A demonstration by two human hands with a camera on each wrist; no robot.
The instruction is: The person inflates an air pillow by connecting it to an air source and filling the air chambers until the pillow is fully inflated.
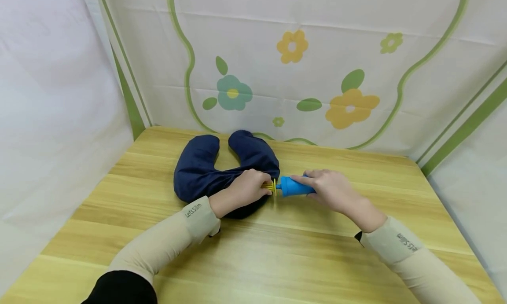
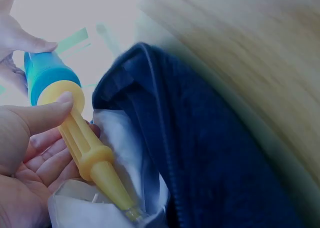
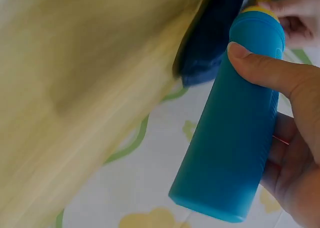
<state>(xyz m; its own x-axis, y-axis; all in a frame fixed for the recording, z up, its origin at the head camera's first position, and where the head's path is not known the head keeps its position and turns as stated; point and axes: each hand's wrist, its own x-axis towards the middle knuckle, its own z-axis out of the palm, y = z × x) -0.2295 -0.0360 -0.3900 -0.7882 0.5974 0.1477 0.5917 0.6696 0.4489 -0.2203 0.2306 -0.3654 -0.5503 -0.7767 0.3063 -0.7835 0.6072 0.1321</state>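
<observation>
Cloth point(image 1: 257, 62) stands along the far edge of the table point(image 1: 297, 260). Most of our moving room is on the near side, plus strips of wood left and right. Navy pillow point(image 1: 194, 167) lies far and left of centre, far ends right up by that edge. Its cover gapes on the right; white liner point(image 2: 117, 130) shows. Our right hand point(image 1: 332, 189) is wrapped around the blue pump point(image 1: 295, 186), just right of the pillow, well apart from the table's right edge. Our left hand point(image 1: 241, 187) pinches the yellow nozzle point(image 2: 82, 133) at the pump's left end. Tip meets the liner; can't tell if it's seated.
</observation>
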